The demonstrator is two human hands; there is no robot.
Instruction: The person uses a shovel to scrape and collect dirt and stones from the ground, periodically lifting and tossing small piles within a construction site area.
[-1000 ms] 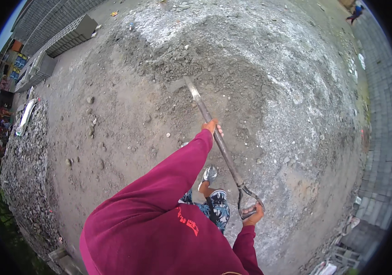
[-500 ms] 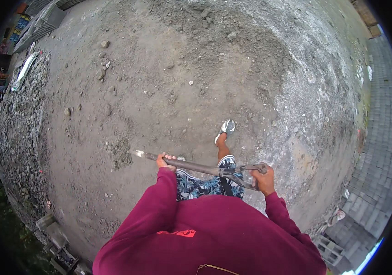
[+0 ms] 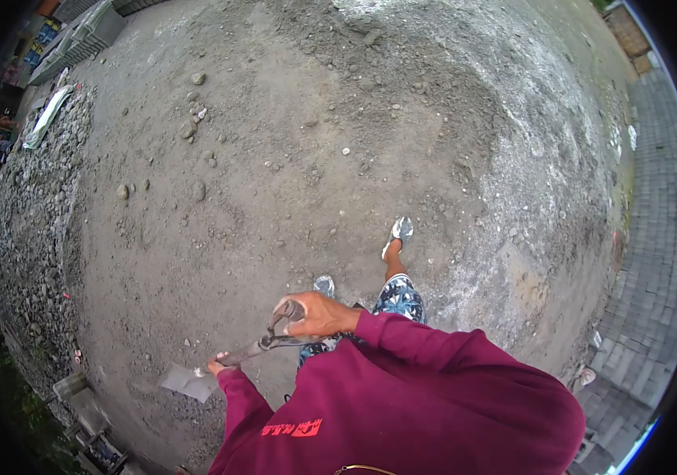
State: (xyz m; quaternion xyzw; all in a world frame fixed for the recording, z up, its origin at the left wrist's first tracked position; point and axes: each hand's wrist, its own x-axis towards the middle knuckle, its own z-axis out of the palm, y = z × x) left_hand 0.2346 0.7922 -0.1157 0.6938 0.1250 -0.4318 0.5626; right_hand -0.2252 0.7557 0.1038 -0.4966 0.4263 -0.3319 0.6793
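A shovel [image 3: 248,351] slants low across the front of my body, its shaft running down to the left. My right hand [image 3: 319,314] is closed around the looped grip at its upper end. Near the blade, my left hand [image 3: 217,365] is wrapped around the lower shaft, partly hidden by the sleeve. The flat grey blade [image 3: 188,381] points left, and no heap of soil shows on it. Below it lies grey-brown dirt ground [image 3: 140,277].
Loose stones [image 3: 188,128] dot the ground ahead. A gravel heap [image 3: 30,214] runs along the left, with stacked grey blocks [image 3: 85,39] beyond. Paving blocks [image 3: 651,237] line the right. My shoes [image 3: 402,229] stand on the dirt; concrete pieces [image 3: 89,408] lie at lower left.
The shovel has swung left and back toward my body. My right hand has crossed leftward, and my left hand has dropped lower. Dark soil on the blade earlier is gone.
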